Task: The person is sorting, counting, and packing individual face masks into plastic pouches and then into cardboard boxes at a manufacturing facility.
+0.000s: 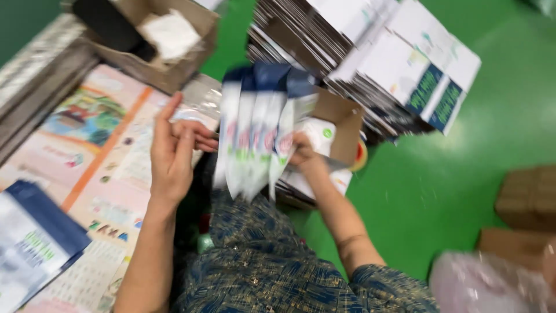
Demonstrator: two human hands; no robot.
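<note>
My right hand (302,152) grips a fan of white-and-blue pouches (260,130), held up just left of it. My left hand (172,152) is open, empty (blurred), beside them; next, I judge, squaring the fan together.

We count two hands, the left hand (172,152) and right hand (302,152), about five fanned white-and-blue packets (255,130), and two open cardboard boxes (174,69) (341,119).
</note>
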